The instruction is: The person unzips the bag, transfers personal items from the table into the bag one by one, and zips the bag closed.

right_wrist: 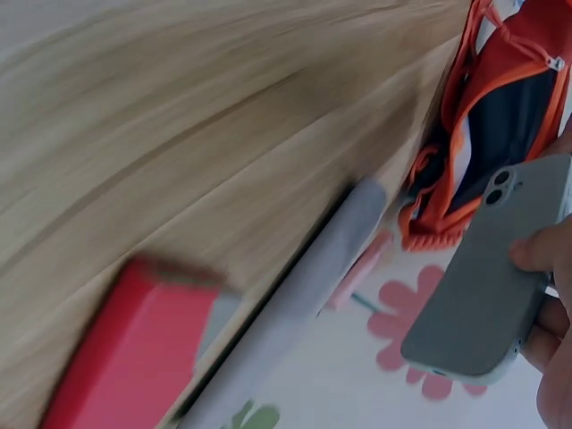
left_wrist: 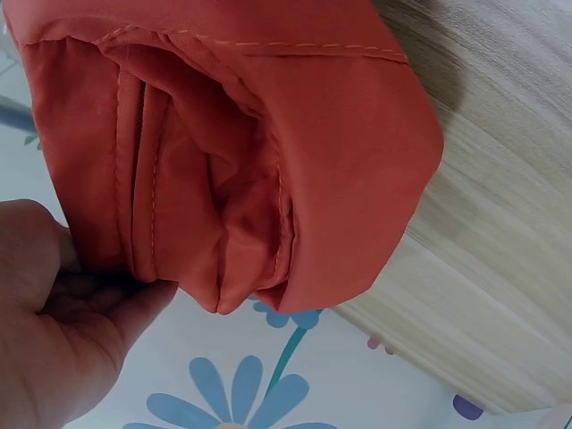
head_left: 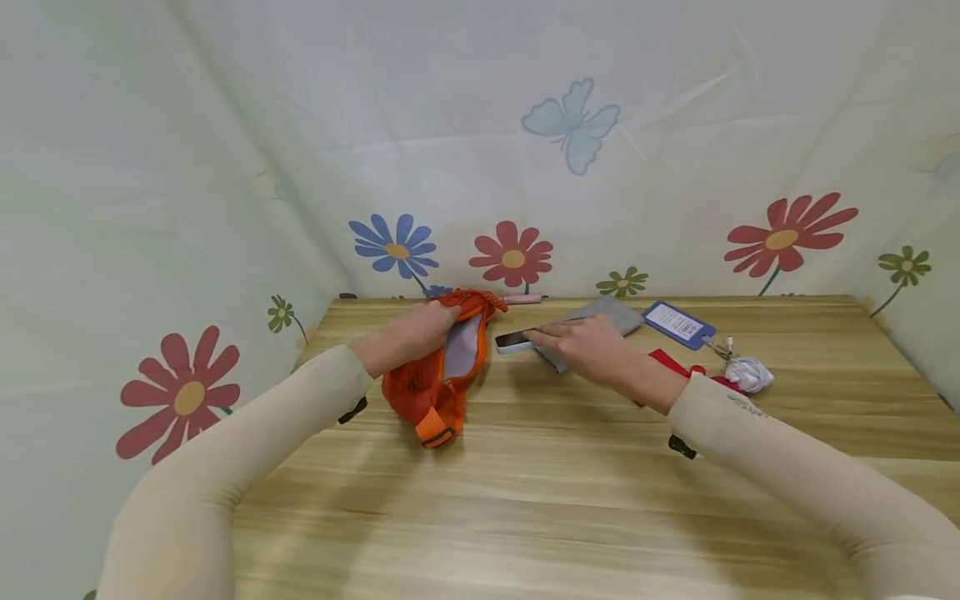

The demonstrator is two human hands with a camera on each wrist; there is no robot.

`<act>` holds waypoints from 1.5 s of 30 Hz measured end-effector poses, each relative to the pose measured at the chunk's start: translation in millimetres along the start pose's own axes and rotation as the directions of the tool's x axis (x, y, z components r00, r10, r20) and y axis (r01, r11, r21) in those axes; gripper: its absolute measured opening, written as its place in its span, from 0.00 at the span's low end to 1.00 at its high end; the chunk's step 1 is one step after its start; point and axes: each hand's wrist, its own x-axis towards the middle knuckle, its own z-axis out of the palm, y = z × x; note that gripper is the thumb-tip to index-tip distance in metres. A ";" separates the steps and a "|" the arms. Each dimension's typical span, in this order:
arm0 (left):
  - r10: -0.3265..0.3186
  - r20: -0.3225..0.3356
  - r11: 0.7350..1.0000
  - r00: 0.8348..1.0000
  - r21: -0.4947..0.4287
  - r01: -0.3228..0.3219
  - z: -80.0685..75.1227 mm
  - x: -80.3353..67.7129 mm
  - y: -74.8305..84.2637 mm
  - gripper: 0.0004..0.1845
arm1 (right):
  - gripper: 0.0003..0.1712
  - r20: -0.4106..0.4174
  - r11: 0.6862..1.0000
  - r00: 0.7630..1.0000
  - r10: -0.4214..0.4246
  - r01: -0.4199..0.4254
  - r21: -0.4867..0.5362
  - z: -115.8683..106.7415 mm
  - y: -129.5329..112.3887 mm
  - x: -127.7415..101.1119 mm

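Observation:
An orange fabric bag (head_left: 435,367) with a grey lining lies on the wooden table (head_left: 525,483), its mouth facing right. My left hand (head_left: 408,335) grips the bag's upper edge and holds the mouth apart; in the left wrist view the fingers (left_wrist: 98,304) pinch the orange fabric (left_wrist: 268,152). My right hand (head_left: 588,346) holds a smartphone (head_left: 513,339) flat, just right of the bag's mouth. The right wrist view shows the phone (right_wrist: 487,268) from its grey back, with my fingertips (right_wrist: 541,255) on it, pointing at the open bag (right_wrist: 496,107).
A grey pouch (head_left: 600,321) lies under my right hand. Farther right sit a blue card holder (head_left: 677,324), a red item (head_left: 671,363) and a bundled white cable (head_left: 748,374). A small pink object (head_left: 522,298) rests at the table's back edge. Flowered cloth walls enclose the table.

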 end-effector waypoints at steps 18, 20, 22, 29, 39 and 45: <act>0.119 -0.062 0.993 0.991 0.018 -0.118 -0.1 2.7 10.6 0.19 | 0.15 0.082 0.987 0.985 0.154 -0.150 -0.050 60.0 -41.5 63.3; 0.149 -0.081 0.989 0.986 0.000 -0.150 -0.3 3.2 10.7 0.21 | 0.13 0.094 0.986 0.983 0.159 -0.154 -0.056 62.3 -45.0 62.9; 0.182 -0.116 0.981 0.976 -0.052 -0.189 -1.6 4.2 10.0 0.24 | 0.12 0.108 0.985 0.980 0.167 -0.162 -0.054 62.4 -46.9 61.1; 0.173 -0.129 0.980 0.976 -0.073 -0.184 -5.0 1.1 6.6 0.30 | 0.17 0.233 0.994 0.967 0.106 -0.110 0.004 63.6 -44.5 49.5; 0.160 -0.120 0.978 0.980 -0.112 -0.174 1.8 0.5 3.4 0.30 | 0.47 0.574 0.919 0.813 0.095 -0.294 0.265 65.1 -9.0 42.6; 0.056 -0.086 0.996 0.995 -0.069 -0.062 2.0 -4.7 4.2 0.26 | 0.45 0.500 0.903 0.858 0.117 -0.301 0.306 68.0 -3.1 41.0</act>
